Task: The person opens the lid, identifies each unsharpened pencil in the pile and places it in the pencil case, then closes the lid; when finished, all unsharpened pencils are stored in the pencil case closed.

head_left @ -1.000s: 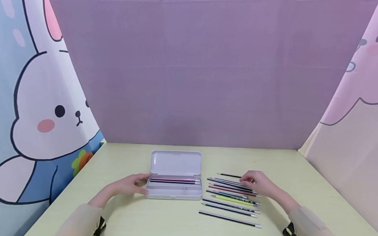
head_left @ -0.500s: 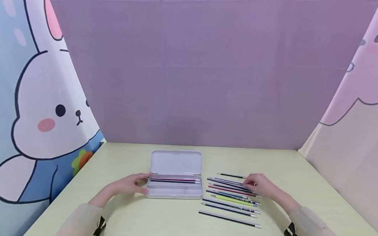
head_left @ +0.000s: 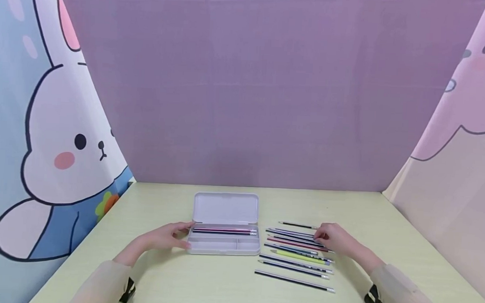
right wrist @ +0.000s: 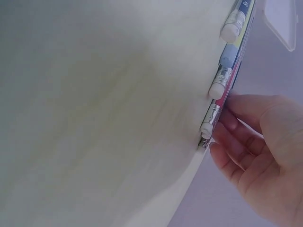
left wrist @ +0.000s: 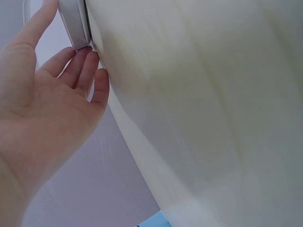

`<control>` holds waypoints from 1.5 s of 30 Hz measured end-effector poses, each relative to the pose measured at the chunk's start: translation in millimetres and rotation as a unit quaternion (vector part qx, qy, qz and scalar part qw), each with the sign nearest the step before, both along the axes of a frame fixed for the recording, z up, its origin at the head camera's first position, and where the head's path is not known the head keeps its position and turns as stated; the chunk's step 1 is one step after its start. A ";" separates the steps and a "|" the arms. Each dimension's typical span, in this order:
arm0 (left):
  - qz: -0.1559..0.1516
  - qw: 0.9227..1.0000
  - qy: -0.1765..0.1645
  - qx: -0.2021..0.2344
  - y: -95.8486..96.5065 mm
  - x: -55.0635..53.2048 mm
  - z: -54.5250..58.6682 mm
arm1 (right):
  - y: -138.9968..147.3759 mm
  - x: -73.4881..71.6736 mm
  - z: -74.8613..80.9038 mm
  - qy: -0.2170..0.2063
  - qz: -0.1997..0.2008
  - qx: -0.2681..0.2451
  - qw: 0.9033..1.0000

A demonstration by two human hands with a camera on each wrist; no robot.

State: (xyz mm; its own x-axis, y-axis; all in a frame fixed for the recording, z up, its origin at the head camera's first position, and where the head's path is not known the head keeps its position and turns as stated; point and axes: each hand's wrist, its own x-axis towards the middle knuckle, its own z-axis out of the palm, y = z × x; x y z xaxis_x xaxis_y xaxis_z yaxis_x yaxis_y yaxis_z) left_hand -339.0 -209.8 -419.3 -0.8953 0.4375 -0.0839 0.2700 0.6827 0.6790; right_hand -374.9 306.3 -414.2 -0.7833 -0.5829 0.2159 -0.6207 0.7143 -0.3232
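A white pencil case (head_left: 212, 246) lies with its lid raised, several pencils (head_left: 224, 232) in its back compartment. My left hand (head_left: 161, 237) holds the case's left end, thumb at the front corner and fingers at the back; the left wrist view shows the fingertips against the case wall (left wrist: 75, 23). To the right, several pencils lie in a loose row, erasers rightward. Over the far part of that row, my right hand (head_left: 337, 239) pinches a dark pencil (head_left: 293, 239) near its eraser end. In the right wrist view, thumb and fingers close in beside a white eraser (right wrist: 207, 128).
Nearer the front are a yellow-green pen (head_left: 300, 257) with a bluish end and a separate striped pencil (head_left: 293, 281). One short-looking dark pencil (head_left: 296, 225) lies farthest back. A purple cloth (head_left: 266, 93) hangs behind the pale table (head_left: 177, 290).
My right hand has shifted slightly right and toward me, uncovering more of the farthest pencil. My left hand and the case have stayed in place.
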 end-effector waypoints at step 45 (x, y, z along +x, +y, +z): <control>0.002 1.000 0.005 0.001 0.5 -2.5 -2.5 | -10.9 -1.9 34.2 0.033 -0.011 -0.050 0.998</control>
State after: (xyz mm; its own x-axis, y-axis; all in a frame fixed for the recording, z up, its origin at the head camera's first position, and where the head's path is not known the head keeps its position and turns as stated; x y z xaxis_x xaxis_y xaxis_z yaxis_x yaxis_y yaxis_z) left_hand -341.5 -209.4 -421.8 -0.8976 0.4345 -0.0740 0.2747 0.6827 0.6771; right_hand -376.8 295.4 -380.0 -0.7783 -0.5378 0.3239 -0.6269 0.6946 -0.3530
